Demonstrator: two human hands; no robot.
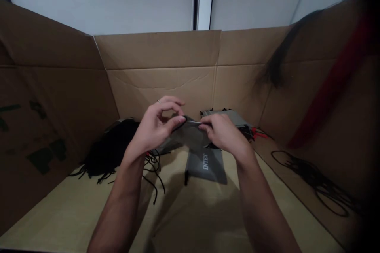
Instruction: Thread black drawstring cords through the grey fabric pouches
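Brown cardboard walls point(160, 51) stand around the back and both sides of a pale counter point(53, 233). Far left, a heap of black cloth point(109, 148) lies against the left wall, with tangled black cords point(154, 170) trailing from it onto the counter.

The left hand point(156, 124), a ring point(158, 101) on one finger, pinches the dark edge of a thin gray pouch point(185, 135) between thumb and forefinger, its other fingers curled above. The right hand point(222, 136) pinches the same edge close by, so the hands sit narrowly apart with the pouch held up between them, above the counter.

Just below the pouch, a flat dark gray bag point(206, 165) printed "INTEX" lies on the counter. Behind the right hand sits a stack of gray bags point(228, 118), with something small and red point(258, 133) just beside it. Further right, a loose coil of black cord point(311, 180) lies on a cardboard flap point(276, 154). A dark strand point(276, 63) and a red strip point(329, 87) cross the upper right, too blurred to identify.
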